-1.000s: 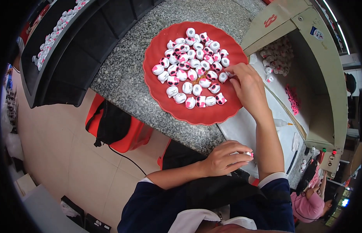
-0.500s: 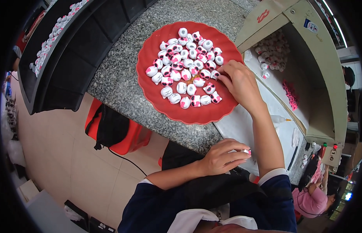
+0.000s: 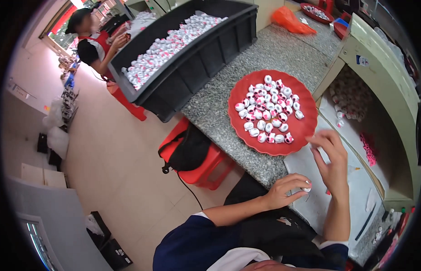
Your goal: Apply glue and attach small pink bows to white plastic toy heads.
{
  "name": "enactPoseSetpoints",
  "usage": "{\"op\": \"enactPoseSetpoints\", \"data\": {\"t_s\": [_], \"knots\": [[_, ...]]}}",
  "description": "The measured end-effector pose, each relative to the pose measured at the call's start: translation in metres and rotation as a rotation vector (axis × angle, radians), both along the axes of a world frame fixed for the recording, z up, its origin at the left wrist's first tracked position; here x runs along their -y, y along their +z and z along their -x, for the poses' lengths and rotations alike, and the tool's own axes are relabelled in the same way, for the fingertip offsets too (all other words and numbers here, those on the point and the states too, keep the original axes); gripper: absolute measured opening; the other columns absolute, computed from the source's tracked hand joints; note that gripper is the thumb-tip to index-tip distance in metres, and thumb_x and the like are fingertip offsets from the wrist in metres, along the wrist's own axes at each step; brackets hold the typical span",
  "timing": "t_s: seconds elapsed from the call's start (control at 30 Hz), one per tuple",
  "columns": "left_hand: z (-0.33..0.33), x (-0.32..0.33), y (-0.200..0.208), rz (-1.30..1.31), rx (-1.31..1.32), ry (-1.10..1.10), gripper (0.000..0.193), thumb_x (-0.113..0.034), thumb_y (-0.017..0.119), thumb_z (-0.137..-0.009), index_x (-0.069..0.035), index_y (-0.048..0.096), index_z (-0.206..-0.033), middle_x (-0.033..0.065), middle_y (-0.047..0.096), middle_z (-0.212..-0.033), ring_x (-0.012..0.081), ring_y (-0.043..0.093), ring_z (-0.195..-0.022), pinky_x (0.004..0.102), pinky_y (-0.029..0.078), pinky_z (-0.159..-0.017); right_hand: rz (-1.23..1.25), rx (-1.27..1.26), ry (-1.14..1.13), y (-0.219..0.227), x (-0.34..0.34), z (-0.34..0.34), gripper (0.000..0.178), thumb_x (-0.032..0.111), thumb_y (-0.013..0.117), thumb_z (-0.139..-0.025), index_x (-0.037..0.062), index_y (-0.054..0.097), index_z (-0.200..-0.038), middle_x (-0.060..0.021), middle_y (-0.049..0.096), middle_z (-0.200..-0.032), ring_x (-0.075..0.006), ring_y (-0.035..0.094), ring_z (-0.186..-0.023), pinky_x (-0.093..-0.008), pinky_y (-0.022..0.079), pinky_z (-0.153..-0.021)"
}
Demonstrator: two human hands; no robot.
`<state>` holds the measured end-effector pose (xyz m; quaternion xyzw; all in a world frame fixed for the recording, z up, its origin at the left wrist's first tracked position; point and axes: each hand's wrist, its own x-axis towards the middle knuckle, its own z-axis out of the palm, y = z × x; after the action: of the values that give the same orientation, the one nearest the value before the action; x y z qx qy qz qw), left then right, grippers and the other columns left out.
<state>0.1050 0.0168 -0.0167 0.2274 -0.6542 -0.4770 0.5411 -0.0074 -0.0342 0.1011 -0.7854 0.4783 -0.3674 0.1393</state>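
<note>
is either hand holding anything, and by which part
The left hand holds a small white piece between thumb and fingertips, gripped part hidden. Whether the blurred right hand holds anything cannot be told.

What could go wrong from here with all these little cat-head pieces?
The left hand holds a white piece at its tips, so it could slip out. The right hand is close to the rim of the red scalloped plate; a bump might scatter the loose cat-head pieces in it. The heaped black crate seems to jut past the edge of the granite tabletop, so a knock might spill some.
</note>
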Motion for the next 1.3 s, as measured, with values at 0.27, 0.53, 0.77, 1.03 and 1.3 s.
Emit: {"op": "enactPoseSetpoints", "data": {"t_s": [0.27, 0.53, 0.77, 1.03, 1.3], "knots": [[0.018, 0.005, -0.009, -0.173, 0.112, 0.095, 0.019, 0.005, 0.055, -0.071, 0.000, 0.051, -0.089, 0.0107, 0.052, -0.093, 0.0166, 0.050, -0.087, 0.0274, 0.040, -0.078, 0.085, 0.324, -0.763, -0.004, -0.182, 0.196, 0.022, -0.004, 0.053, -0.070, -0.0009, 0.050, -0.091, -0.0082, 0.049, -0.096, -0.0147, 0.048, -0.089, -0.0235, 0.038, -0.075], [0.054, 0.002, 0.016, -0.126, 0.179, 0.140, 0.019, 0.000, 0.049, -0.076, 0.002, 0.049, -0.094, 0.0095, 0.053, -0.089, 0.0125, 0.051, -0.074, 0.0227, 0.042, -0.068, 0.395, 0.648, -1.465, -0.044, -0.362, 0.389, 0.027, 0.012, 0.060, -0.071, -0.0001, 0.054, -0.095, -0.0037, 0.056, -0.085, -0.0097, 0.053, -0.076, -0.0196, 0.040, -0.069], [0.079, -0.009, 0.018, -0.076, 0.294, 0.130, 0.019, -0.002, 0.048, -0.077, 0.002, 0.049, -0.096, 0.0079, 0.054, -0.085, 0.0119, 0.051, -0.072, 0.0221, 0.040, -0.067, 0.099, 0.339, -1.702, -0.122, -0.393, 0.486, 0.023, 0.015, 0.067, -0.062, 0.0027, 0.060, -0.081, -0.0077, 0.061, -0.073, -0.0135, 0.058, -0.067, -0.0242, 0.044, -0.061], [0.084, 0.003, 0.021, -0.158, 0.160, 0.129, 0.024, 0.003, 0.050, -0.074, 0.003, 0.046, -0.098, 0.0122, 0.052, -0.093, 0.0153, 0.052, -0.080, 0.0259, 0.044, -0.071, 0.000, -0.016, -1.688, -0.146, -0.396, 0.511, 0.033, 0.024, 0.062, -0.068, 0.0009, 0.057, -0.091, -0.0118, 0.058, -0.086, -0.0163, 0.055, -0.074, -0.0272, 0.042, -0.066], [0.111, 0.032, 0.030, -0.452, -0.166, -0.079, 0.032, 0.005, 0.052, -0.073, 0.003, 0.043, -0.104, 0.0103, 0.052, -0.096, 0.0165, 0.054, -0.084, 0.0274, 0.043, -0.076, -0.067, 0.487, -0.747, -0.059, -0.183, 0.253, 0.028, 0.003, 0.052, -0.074, 0.0005, 0.048, -0.101, -0.0074, 0.049, -0.100, -0.0130, 0.046, -0.091, -0.0220, 0.036, -0.078]]}}
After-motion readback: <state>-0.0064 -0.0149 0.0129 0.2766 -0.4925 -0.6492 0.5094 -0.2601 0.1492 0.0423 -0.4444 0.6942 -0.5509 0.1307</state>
